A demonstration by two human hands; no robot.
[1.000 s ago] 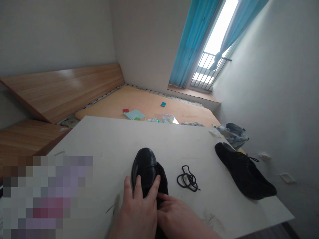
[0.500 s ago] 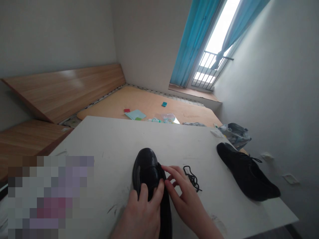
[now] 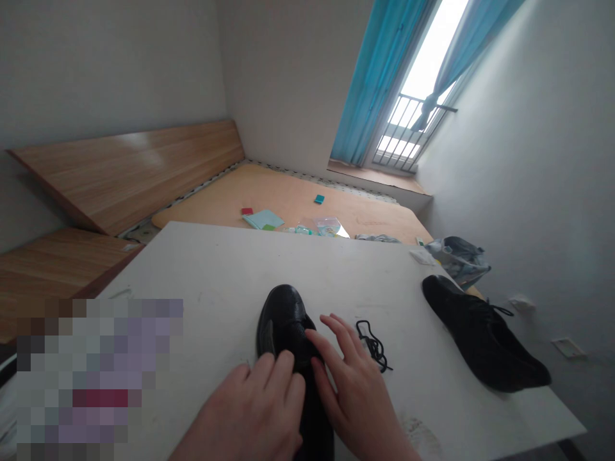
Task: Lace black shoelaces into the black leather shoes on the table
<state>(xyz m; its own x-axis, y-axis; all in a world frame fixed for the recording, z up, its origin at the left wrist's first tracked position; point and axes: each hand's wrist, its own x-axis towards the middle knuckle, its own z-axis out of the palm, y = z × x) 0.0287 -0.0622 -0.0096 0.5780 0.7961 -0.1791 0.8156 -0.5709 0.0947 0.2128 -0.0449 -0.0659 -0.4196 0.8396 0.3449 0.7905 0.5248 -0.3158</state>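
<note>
In the head view a black shoe (image 3: 284,308) lies on the white table, toe pointing away, with no lace visible in it. My left hand (image 3: 259,403) has its fingers curled onto the shoe's left upper, gripping it; the fingertips are partly hidden. At the shoe's right side, my right hand (image 3: 353,374) has its fingers spread, with the index fingertip and thumb touching the upper. A loose black shoelace (image 3: 375,349) lies bunched just right of that hand. Farther right, a second black shoe (image 3: 480,333) sits with its lace tied.
The white table (image 3: 225,269) has a blurred-out patch at its left. Behind it, a bed (image 3: 278,186) holds a pale green packet (image 3: 264,219) and small items. A plastic bag (image 3: 459,259) stands beyond the right corner, near the wall.
My left hand has pulled back and curled its fingers, now on the shoe's left upper. The right hand has come up from beneath the left to the shoe's right side, fingers spreading.
</note>
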